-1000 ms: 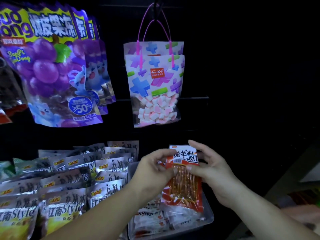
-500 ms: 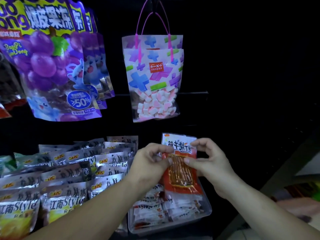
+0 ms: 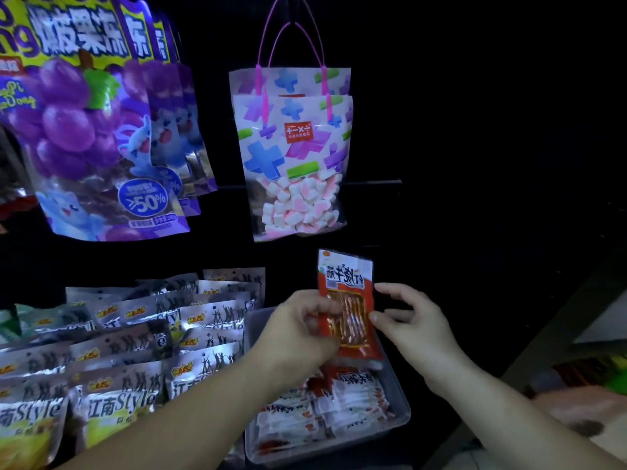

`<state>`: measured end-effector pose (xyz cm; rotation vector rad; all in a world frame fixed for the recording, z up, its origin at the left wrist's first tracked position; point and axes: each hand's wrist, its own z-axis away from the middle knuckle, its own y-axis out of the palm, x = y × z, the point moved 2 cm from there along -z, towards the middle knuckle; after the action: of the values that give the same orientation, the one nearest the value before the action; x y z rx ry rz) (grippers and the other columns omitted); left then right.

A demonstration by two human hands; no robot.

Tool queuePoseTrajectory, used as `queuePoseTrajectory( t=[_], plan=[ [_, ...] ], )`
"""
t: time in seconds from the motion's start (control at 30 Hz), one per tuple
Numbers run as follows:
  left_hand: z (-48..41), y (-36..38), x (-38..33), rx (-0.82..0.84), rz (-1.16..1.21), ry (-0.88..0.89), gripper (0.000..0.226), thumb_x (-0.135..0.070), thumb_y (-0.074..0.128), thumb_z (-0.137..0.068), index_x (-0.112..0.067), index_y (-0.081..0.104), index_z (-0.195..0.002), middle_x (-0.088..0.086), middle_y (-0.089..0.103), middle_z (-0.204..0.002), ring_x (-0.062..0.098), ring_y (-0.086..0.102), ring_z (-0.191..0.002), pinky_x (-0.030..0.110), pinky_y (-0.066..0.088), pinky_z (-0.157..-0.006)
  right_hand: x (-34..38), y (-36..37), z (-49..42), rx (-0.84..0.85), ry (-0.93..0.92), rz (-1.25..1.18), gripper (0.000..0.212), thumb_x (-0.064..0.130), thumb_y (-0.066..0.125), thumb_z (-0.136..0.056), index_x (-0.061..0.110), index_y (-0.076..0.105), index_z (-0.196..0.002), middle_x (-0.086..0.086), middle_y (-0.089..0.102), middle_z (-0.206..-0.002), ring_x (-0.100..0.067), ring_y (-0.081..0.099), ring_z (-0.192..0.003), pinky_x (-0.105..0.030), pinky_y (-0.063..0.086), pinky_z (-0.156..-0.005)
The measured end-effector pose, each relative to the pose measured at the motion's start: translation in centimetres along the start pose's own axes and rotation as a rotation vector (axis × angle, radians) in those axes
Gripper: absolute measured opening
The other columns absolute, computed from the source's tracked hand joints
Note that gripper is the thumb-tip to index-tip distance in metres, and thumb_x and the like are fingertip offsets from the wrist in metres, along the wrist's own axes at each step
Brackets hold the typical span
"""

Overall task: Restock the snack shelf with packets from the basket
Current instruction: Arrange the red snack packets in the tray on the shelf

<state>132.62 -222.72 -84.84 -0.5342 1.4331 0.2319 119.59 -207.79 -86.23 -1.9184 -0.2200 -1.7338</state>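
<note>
A red snack packet (image 3: 346, 279) with a white label stands upright above a clear plastic bin (image 3: 402, 420) on the shelf. My left hand (image 3: 298, 334) grips the packet's left edge with curled fingers. Fingertips of my right hand (image 3: 414, 323) touch the packet's right edge, the other fingers loosely spread. Several matching red and white packets (image 3: 342, 398) lie stacked inside the bin under the held one.
Rows of silver packets (image 3: 129, 354) fill the shelf to the left of the bin. Purple grape jelly bags (image 3: 88, 130) and a marshmallow bag (image 3: 295, 157) hang above. A blurred pinkish object (image 3: 576, 412) sits at the lower right; the right side is dark.
The red packet has been lifted and tipped more upright over the bin. My right hand has loosened from pinching it to touching its right edge.
</note>
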Motion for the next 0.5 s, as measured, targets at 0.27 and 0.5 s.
queuePoseTrajectory(
  t=[0.27,0.5],
  plan=[
    [0.9,4.2,1.5,0.169,-0.569,0.484,0.029,-0.003,0.052,-0.085,-0.019,0.074,-0.097,-0.012,0.061,-0.121,0.014,0.061,-0.110,0.033,0.051,-0.096,1.1,2.0,-0.3,0.135,-0.018,-0.221,0.057,0.008,0.069,-0.097,0.050,0.059,-0.133,0.004,0.068,-0.129,-0.005,0.065,-0.112,-0.027,0.056,-0.093],
    [-0.7,1.1,2.2,-0.002,-0.426,0.290,0.009,-0.020,0.074,-0.089,-0.024,0.071,-0.096,-0.025,0.051,-0.120,-0.009,0.052,-0.110,0.014,0.043,-0.098,-1.4,0.5,-0.9,0.049,0.011,-0.117,0.072,-0.011,0.058,-0.095,0.054,0.058,-0.126,0.000,0.075,-0.105,-0.011,0.070,-0.085,-0.031,0.053,-0.079]
  ],
)
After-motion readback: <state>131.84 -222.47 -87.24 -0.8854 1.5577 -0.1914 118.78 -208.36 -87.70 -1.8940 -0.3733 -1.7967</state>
